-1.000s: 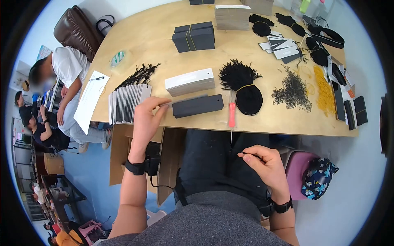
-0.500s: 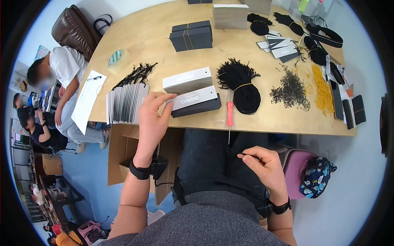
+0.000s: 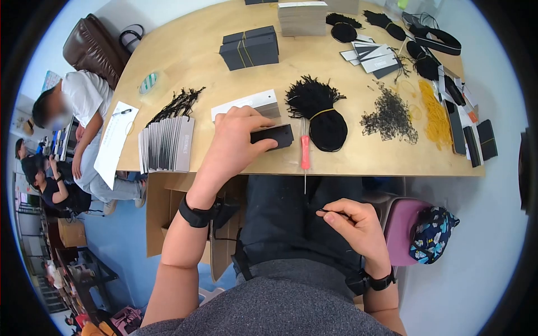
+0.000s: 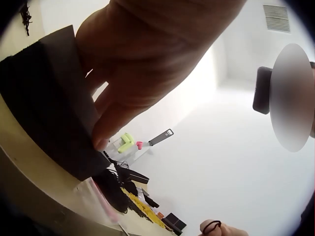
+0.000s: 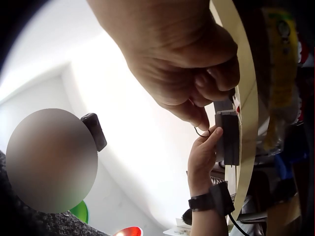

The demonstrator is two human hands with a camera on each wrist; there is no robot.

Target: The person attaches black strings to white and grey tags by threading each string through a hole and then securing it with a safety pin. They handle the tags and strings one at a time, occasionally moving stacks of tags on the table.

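Note:
The left hand reaches over the near edge of the table and grips a dark stack of tags, thumb on its near side and fingers over the top. In the left wrist view, the fingers lie along the dark stack. Above the lap, the right hand pinches a thin black cord between thumb and fingertips. A small loop of that cord shows in the right wrist view. Behind the dark stack, partly covered by the left hand, lies a white-topped stack.
Fanned tags with black strings lie at left. A red-handled tool sticks out over the table edge, beside a black cord bundle. Further right are dark loops and yellow bands. A banded dark stack stands behind.
The left hand has moved right, from the left end of the dark stack onto it. The white printed tag seen over that stack half a second ago is out of sight. The right hand has barely moved.

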